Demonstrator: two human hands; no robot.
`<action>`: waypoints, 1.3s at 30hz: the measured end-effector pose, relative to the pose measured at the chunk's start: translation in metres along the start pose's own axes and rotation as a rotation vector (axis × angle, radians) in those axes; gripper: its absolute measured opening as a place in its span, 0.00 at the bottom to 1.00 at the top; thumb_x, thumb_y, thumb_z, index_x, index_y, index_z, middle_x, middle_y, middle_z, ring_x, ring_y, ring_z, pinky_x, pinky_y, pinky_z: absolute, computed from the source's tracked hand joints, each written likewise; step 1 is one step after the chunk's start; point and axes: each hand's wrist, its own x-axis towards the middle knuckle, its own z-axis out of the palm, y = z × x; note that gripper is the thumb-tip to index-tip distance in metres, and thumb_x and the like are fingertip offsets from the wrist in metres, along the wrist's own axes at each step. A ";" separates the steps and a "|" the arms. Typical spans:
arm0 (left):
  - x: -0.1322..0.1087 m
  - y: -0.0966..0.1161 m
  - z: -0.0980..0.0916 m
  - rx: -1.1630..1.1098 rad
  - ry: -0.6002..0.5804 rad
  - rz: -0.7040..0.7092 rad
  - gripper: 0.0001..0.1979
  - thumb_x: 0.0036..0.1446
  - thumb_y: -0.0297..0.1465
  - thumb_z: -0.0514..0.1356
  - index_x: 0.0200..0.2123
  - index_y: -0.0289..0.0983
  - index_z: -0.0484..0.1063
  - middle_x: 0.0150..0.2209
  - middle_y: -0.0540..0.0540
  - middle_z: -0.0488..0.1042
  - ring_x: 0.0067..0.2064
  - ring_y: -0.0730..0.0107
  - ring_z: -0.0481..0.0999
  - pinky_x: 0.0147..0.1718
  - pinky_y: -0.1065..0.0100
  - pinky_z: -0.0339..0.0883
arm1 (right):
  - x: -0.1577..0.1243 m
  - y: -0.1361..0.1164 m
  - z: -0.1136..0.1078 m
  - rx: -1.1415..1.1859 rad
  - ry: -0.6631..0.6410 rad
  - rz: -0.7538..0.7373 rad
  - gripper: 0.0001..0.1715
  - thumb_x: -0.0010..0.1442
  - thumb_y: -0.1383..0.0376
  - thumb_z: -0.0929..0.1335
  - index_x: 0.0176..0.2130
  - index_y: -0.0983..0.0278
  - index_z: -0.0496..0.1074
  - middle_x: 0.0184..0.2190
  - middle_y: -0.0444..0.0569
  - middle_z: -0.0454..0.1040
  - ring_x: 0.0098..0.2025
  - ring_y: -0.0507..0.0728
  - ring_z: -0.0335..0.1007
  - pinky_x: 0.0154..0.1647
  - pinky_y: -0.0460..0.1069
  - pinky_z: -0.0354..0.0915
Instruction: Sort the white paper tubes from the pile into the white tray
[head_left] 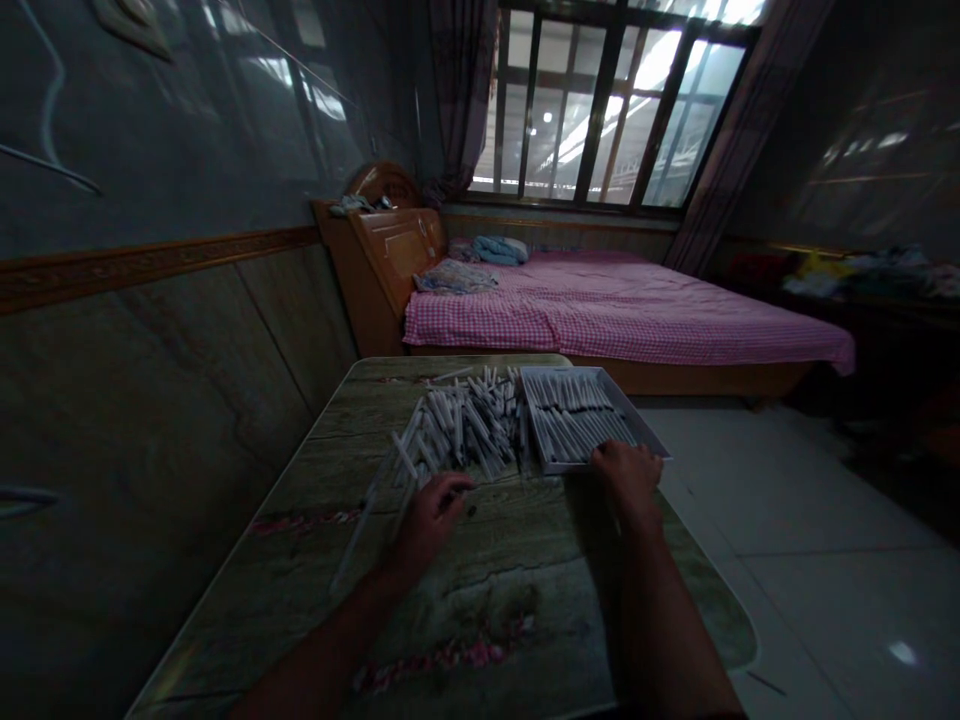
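A loose heap of slim, pale, pen-like sticks [472,420], some with dark parts, lies on the table. To its right, a shallow white box [553,467] holds similar sticks [574,415] laid side by side in two rows. My left hand [435,510] is just in front of the heap, fingers curled together; whatever may be between them cannot be made out. At the near right corner of the box, my right hand [628,475] has its bent fingers over the rim, touching or very close to the sticks inside. Its fingertips are partly hidden.
The table [510,580] has a wood-like top with flower patterns. A small dark piece [472,510] lies beside my left hand. Long thin clear strips [352,540] lie at the left. Behind stands a bed [600,310] with a pink checked sheet; a wall [187,400] runs along the left.
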 end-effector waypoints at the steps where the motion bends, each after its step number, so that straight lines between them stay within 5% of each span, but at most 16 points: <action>1: -0.002 0.002 0.000 0.065 -0.108 0.091 0.12 0.62 0.34 0.54 0.43 0.40 0.76 0.46 0.44 0.79 0.50 0.61 0.76 0.52 0.58 0.67 | 0.000 -0.001 0.001 0.003 0.005 -0.007 0.20 0.64 0.58 0.62 0.42 0.62 0.80 0.45 0.60 0.79 0.53 0.68 0.68 0.49 0.58 0.56; 5: -0.007 0.011 0.002 0.351 -0.476 0.391 0.20 0.62 0.35 0.57 0.58 0.43 0.69 0.60 0.44 0.71 0.65 0.57 0.63 0.63 0.50 0.54 | -0.003 -0.003 0.005 0.032 0.040 -0.054 0.21 0.64 0.55 0.62 0.41 0.63 0.80 0.43 0.60 0.79 0.51 0.69 0.68 0.47 0.58 0.56; 8: -0.010 0.008 0.007 0.534 -0.528 0.450 0.27 0.61 0.37 0.59 0.63 0.42 0.62 0.63 0.43 0.67 0.67 0.55 0.58 0.65 0.47 0.49 | -0.004 -0.006 0.007 0.074 0.137 -0.082 0.17 0.64 0.58 0.64 0.42 0.62 0.80 0.43 0.58 0.79 0.49 0.68 0.68 0.47 0.58 0.55; 13: -0.012 -0.009 0.009 0.749 -0.451 0.436 0.33 0.60 0.42 0.60 0.65 0.41 0.58 0.65 0.41 0.63 0.68 0.52 0.56 0.65 0.47 0.46 | -0.019 -0.029 0.009 0.226 0.309 -0.286 0.15 0.65 0.64 0.64 0.44 0.61 0.78 0.41 0.55 0.77 0.47 0.62 0.67 0.45 0.53 0.55; 20: -0.007 -0.019 0.009 0.961 -0.219 0.336 0.25 0.62 0.39 0.57 0.59 0.36 0.67 0.66 0.38 0.62 0.69 0.48 0.54 0.64 0.46 0.49 | -0.062 -0.092 0.030 0.315 0.115 -0.649 0.11 0.66 0.62 0.64 0.42 0.61 0.75 0.41 0.50 0.75 0.44 0.56 0.70 0.39 0.47 0.57; 27: -0.008 -0.010 0.009 0.910 -0.092 0.342 0.21 0.60 0.30 0.59 0.57 0.38 0.69 0.65 0.39 0.63 0.68 0.49 0.55 0.63 0.47 0.54 | -0.065 -0.116 0.040 0.170 0.036 -0.624 0.14 0.66 0.58 0.64 0.42 0.63 0.74 0.42 0.54 0.76 0.45 0.60 0.72 0.39 0.49 0.62; 39: -0.003 -0.013 0.003 0.704 0.051 0.312 0.22 0.60 0.22 0.51 0.56 0.41 0.69 0.57 0.41 0.69 0.62 0.57 0.64 0.58 0.50 0.63 | -0.071 -0.110 0.035 0.173 -0.018 -0.545 0.14 0.66 0.62 0.61 0.40 0.65 0.74 0.39 0.55 0.79 0.40 0.58 0.76 0.35 0.47 0.60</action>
